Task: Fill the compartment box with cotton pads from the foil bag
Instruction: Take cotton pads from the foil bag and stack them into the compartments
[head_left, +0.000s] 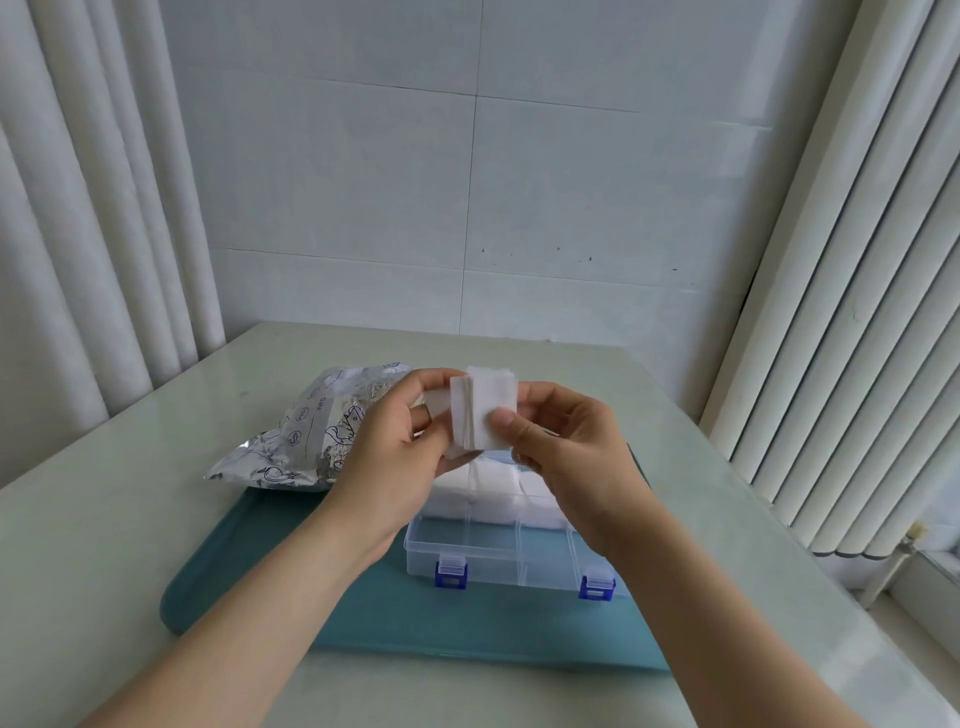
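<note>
A small stack of white cotton pads is held upright above the box, between both hands. My left hand pinches its left side, and my right hand pinches its right side with the thumb on the front pad. Below them a clear compartment box with blue latches lies open on a teal mat. Its far compartments hold white pads; the near row looks empty. The silver foil bag lies behind my left hand, at the mat's far left corner.
The mat lies on a pale table against a tiled wall. White vertical blinds hang along the right side, and white curtains hang on the left.
</note>
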